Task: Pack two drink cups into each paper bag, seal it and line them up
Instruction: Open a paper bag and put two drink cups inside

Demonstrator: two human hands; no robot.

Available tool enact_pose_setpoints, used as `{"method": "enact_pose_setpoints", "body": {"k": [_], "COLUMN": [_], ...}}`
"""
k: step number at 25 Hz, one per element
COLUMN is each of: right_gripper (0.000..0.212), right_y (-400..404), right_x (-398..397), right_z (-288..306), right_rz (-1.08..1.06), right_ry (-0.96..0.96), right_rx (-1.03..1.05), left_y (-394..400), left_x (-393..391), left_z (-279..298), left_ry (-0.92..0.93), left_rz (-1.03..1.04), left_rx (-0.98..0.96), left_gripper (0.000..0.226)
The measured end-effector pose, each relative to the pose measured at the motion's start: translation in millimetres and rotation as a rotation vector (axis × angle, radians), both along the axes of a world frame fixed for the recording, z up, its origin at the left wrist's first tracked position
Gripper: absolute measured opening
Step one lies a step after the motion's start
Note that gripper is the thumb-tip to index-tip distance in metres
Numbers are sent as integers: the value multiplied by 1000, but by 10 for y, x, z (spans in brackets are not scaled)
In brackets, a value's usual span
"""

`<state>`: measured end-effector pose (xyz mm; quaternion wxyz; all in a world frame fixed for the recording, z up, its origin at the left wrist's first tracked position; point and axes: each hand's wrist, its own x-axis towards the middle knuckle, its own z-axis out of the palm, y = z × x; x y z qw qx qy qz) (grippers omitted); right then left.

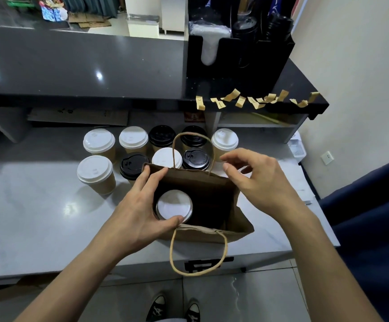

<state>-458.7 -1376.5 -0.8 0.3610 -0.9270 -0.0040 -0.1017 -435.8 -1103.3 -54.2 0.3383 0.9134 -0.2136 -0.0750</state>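
Note:
A brown paper bag stands open near the front edge of the grey counter. Inside it, on the left, sits one cup with a white lid; the bag's right half is dark. My left hand holds the bag's left rim, fingers over the far edge and thumb on the near edge by the cup lid. My right hand hovers over the bag's right far corner with fingers loosely bent, holding nothing. Behind the bag stand several cups, some with white lids and some with black lids.
Several brown paper sticker strips hang along the edge of the black upper shelf. A black holder with lids and cups stands at the shelf's right end. A wall lies right; the counter's front edge is just below the bag.

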Motion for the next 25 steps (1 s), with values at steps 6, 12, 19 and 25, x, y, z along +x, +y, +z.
{"method": "enact_pose_setpoints", "body": {"k": [6,12,19,25], "right_gripper": [10,23,46,82], "right_y": [-300,-390,-475,-501], "right_x": [171,526,1111,1548], "right_z": [-220,-492,-747,-969], "right_rz": [-144,-255,-290,-340], "right_ry": [25,55,111,229], "right_rx": [-16,-5,-119,-200], "left_y": [29,-35,-104,-110], "left_x": [-62,-94,-160,-183], "left_z": [10,10,2,54], "left_ry": [-5,-16,-11,-8], "left_rz": [44,95,113,133], "left_rx": [-40,-38,-11,-3], "left_gripper": [105,106,106,106]}}
